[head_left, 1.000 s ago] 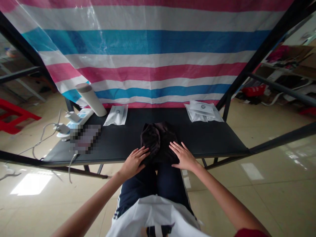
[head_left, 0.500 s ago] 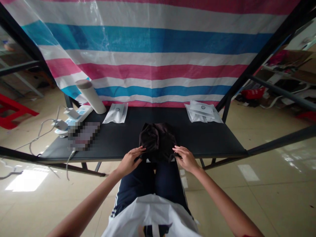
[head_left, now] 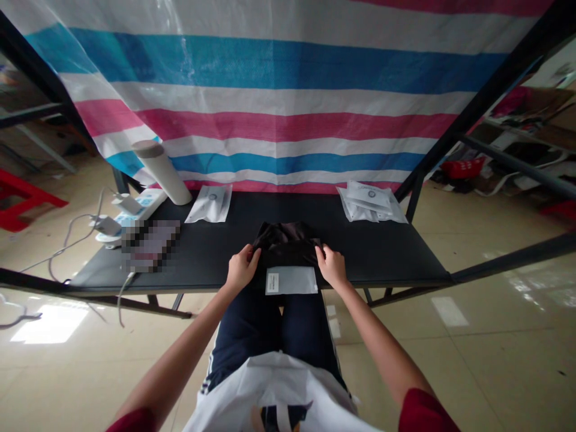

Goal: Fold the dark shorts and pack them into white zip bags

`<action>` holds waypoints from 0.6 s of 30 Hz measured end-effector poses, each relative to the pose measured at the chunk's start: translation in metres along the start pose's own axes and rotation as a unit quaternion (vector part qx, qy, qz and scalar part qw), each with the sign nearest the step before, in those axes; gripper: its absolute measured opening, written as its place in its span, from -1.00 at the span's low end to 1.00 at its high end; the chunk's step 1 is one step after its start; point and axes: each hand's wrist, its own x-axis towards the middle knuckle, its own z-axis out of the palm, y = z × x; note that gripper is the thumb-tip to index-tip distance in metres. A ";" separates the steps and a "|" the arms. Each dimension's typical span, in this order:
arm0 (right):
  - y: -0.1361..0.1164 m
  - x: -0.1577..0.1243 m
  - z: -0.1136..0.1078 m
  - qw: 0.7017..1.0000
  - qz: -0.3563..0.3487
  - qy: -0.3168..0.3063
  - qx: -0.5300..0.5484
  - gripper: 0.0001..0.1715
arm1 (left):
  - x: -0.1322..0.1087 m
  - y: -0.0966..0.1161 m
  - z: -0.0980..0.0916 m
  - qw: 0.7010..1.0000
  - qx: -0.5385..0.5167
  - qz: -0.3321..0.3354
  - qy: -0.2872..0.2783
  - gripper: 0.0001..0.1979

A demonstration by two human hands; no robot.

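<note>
A dark brown or black cloth (head_left: 285, 240) lies folded in a low bundle on the black table top (head_left: 382, 252), near its front edge. My left hand (head_left: 242, 269) grips the cloth's left side, and my right hand (head_left: 332, 266) pinches its right side. Between my hands, closer to me, lies a flat pale grey plastic packet (head_left: 291, 280) with a small white label at its left end. The packet sits against the cloth's near edge. Whatever lies under the cloth is hidden.
Two white sealed packets (head_left: 209, 204) (head_left: 371, 201) lie at the table's back. At back left stand a white cylinder (head_left: 161, 173) and a power strip (head_left: 139, 207) with cables, beside a pixelated flat item (head_left: 150, 246). A striped tarp (head_left: 288, 126) hangs behind.
My hands have moved closer together and further up the table, taking the cloth's edges with them. The cloth now forms a flatter, narrower bundle, and the pale packet has come into view.
</note>
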 end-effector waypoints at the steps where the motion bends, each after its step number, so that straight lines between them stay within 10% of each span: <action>1: -0.001 0.003 0.000 1.000 0.005 0.004 0.003 -0.56 | 0.003 0.001 0.000 1.000 0.008 -0.007 0.002 -0.71; 6: 0.000 0.021 -0.002 0.999 0.041 -0.009 0.033 -0.78 | 0.021 0.003 -0.002 0.996 0.092 0.006 0.004 -0.72; 11: 0.005 0.043 -0.006 0.989 0.101 -0.032 0.107 -0.32 | 0.050 -0.003 -0.007 0.993 0.104 -0.020 -0.048 -0.46; 18: 0.003 0.071 -0.001 0.978 0.115 -0.108 0.141 -0.33 | 0.075 -0.013 0.001 0.986 0.120 -0.034 -0.110 -0.49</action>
